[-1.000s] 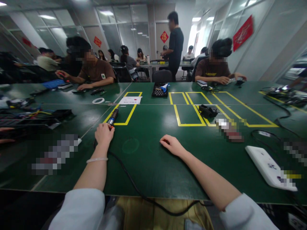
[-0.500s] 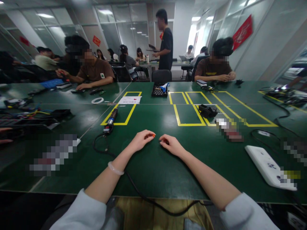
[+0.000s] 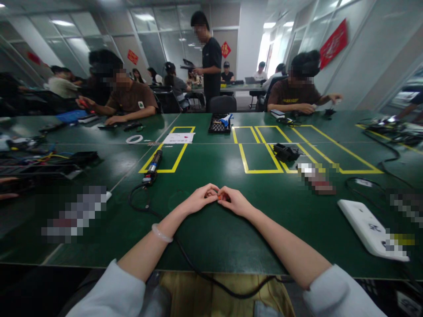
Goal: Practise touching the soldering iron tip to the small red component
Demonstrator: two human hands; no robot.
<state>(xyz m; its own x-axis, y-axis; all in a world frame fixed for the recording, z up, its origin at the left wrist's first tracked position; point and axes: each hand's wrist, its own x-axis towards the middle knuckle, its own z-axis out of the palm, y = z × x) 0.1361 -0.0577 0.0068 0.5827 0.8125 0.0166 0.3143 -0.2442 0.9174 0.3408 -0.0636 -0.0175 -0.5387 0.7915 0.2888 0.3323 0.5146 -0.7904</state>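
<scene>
My left hand (image 3: 201, 198) and my right hand (image 3: 235, 201) meet fingertip to fingertip above the green table (image 3: 231, 246). Both are closed in a pinch. A small orange piece (image 3: 219, 197) shows between the fingertips, mostly covered by them, and its kind is too small to tell. My left fingers are on it. Whatever the right fingertips pinch is hidden behind them.
An electric screwdriver (image 3: 153, 166) with a black cable lies to the left. Beyond the hands are a black tray (image 3: 219, 124), a black part (image 3: 286, 152) and yellow tape outlines. A white power bank-like block (image 3: 366, 226) is at right. Co-workers sit across the table.
My hands were a little apart and have come together, the left moving right. The orange piece, at my left fingertips before, is now between both hands. The standing person has shifted left.
</scene>
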